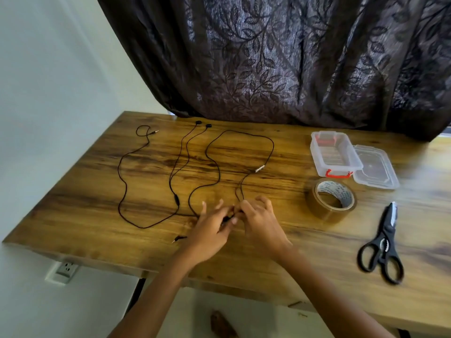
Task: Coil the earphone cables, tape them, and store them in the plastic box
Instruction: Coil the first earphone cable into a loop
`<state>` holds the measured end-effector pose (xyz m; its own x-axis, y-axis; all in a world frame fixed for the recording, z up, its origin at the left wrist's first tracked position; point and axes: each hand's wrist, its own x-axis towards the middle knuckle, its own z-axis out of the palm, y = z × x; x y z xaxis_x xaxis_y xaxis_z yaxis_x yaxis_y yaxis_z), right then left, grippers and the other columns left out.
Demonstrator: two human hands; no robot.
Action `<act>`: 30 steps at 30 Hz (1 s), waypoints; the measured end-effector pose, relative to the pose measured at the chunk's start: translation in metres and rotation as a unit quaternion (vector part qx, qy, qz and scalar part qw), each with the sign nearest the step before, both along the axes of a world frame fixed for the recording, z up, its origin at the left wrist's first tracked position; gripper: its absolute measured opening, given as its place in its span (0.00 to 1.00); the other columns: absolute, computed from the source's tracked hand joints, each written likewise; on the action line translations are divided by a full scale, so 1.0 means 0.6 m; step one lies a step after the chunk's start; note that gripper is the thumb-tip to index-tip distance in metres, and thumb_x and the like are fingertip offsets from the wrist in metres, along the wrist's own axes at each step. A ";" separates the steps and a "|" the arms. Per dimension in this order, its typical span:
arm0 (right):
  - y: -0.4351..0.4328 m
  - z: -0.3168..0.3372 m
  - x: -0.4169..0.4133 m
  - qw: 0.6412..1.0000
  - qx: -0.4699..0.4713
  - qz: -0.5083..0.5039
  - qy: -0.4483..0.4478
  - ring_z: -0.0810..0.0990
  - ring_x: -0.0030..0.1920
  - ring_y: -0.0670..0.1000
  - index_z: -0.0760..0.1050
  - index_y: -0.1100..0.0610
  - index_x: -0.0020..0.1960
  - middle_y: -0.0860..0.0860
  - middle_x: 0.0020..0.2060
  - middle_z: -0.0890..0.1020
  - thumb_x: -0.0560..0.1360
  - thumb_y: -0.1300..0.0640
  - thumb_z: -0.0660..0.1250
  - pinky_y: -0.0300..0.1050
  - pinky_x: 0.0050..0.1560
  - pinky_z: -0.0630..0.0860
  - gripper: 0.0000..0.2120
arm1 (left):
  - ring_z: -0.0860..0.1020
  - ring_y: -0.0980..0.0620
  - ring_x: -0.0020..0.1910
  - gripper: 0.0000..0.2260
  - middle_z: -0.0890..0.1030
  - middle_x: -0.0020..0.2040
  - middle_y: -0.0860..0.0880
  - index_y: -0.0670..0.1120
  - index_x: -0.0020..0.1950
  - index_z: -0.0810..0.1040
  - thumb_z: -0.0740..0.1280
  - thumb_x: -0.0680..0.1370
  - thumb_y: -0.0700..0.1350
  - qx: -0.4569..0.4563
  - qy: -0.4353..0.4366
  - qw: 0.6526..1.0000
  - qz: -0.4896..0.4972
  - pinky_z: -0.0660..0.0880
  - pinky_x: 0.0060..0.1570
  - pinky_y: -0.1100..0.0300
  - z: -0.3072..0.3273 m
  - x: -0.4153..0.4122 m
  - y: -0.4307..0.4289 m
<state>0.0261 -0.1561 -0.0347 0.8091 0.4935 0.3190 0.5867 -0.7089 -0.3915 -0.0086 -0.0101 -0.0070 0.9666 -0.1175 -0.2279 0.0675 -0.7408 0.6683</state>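
Home room, wooden table [97, 191] against leaf-patterned curtain [292, 57] (dark brown), wall socket [65, 269]

Black earphone cables [214, 164] sprawled uncoiled on wood; brown tape roll [330, 200] flat beside open clear plastic box [333, 156].

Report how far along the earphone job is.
Done: only setup. The box is open, its lid beside it. In hand: both hands, left and right, pinch one end of the right cable, which lies mostly uncoiled. Left: coil it and the left cable, tape both with the untouched tape and scissors, then box them.
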 end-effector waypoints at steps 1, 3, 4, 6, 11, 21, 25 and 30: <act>-0.002 0.019 0.005 1.000 0.029 0.006 0.010 0.79 0.46 0.53 0.74 0.60 0.48 0.53 0.44 0.81 0.74 0.64 0.63 0.50 0.59 0.69 0.04 | 0.52 0.43 0.75 0.15 0.69 0.70 0.51 0.55 0.67 0.67 0.57 0.80 0.50 -0.036 0.002 0.999 -0.005 0.52 0.71 0.41 0.005 0.006 -0.006; -0.009 0.052 0.015 0.995 0.089 0.012 0.042 0.78 0.45 0.53 0.74 0.60 0.49 0.52 0.45 0.80 0.76 0.63 0.62 0.47 0.47 0.75 0.04 | 0.75 0.47 0.60 0.07 0.81 0.51 0.51 0.53 0.57 0.73 0.58 0.80 0.46 -0.118 -0.028 0.993 0.006 0.62 0.69 0.44 0.023 0.017 -0.016; -0.014 0.067 0.022 0.992 0.118 0.010 0.053 0.78 0.44 0.51 0.74 0.59 0.50 0.51 0.44 0.80 0.77 0.62 0.62 0.46 0.44 0.76 0.04 | 0.79 0.51 0.52 0.06 0.81 0.45 0.53 0.52 0.53 0.74 0.58 0.80 0.45 -0.146 -0.036 0.988 0.020 0.68 0.64 0.46 0.036 0.022 -0.019; -0.029 0.094 0.035 0.983 0.169 0.001 0.067 0.79 0.42 0.46 0.76 0.57 0.50 0.48 0.42 0.80 0.76 0.62 0.64 0.41 0.43 0.76 0.04 | 0.79 0.50 0.47 0.06 0.80 0.42 0.54 0.52 0.48 0.75 0.58 0.80 0.46 -0.176 -0.032 0.983 0.030 0.74 0.54 0.51 0.065 0.032 -0.027; -0.065 0.159 0.068 0.945 0.306 -0.023 0.114 0.81 0.36 0.48 0.79 0.53 0.40 0.50 0.35 0.82 0.68 0.53 0.72 0.40 0.39 0.77 0.04 | 0.79 0.52 0.47 0.13 0.82 0.42 0.49 0.46 0.39 0.74 0.56 0.81 0.46 -0.311 0.021 0.949 0.047 0.72 0.45 0.62 0.135 0.050 -0.045; -0.090 0.178 0.103 0.909 0.402 -0.046 0.098 0.68 0.28 0.48 0.77 0.47 0.36 0.47 0.26 0.73 0.71 0.48 0.63 0.39 0.27 0.65 0.07 | 0.81 0.42 0.54 0.14 0.81 0.54 0.37 0.40 0.40 0.73 0.54 0.80 0.44 -0.686 0.058 0.724 0.044 0.78 0.54 0.54 0.262 0.123 -0.059; -0.087 0.167 0.097 0.937 0.334 -0.045 0.090 0.73 0.33 0.41 0.77 0.48 0.49 0.43 0.33 0.76 0.77 0.60 0.62 0.34 0.34 0.70 0.09 | 0.77 0.43 0.61 0.13 0.78 0.61 0.38 0.41 0.43 0.73 0.53 0.81 0.43 -0.704 0.022 0.707 0.061 0.73 0.61 0.52 0.283 0.160 -0.060; -0.091 0.159 0.086 0.968 0.237 -0.041 0.070 0.75 0.39 0.43 0.74 0.58 0.60 0.43 0.38 0.75 0.78 0.62 0.60 0.32 0.39 0.69 0.12 | 0.68 0.44 0.69 0.14 0.72 0.68 0.41 0.42 0.44 0.73 0.51 0.82 0.43 -0.697 -0.028 0.711 0.092 0.65 0.67 0.54 0.304 0.200 -0.064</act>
<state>0.0776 -0.2110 0.0608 0.8907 0.2508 0.3792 0.4545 -0.4714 -0.7558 0.1115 -0.0488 0.1755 0.9977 -0.0619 0.0259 0.0215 0.6605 0.7506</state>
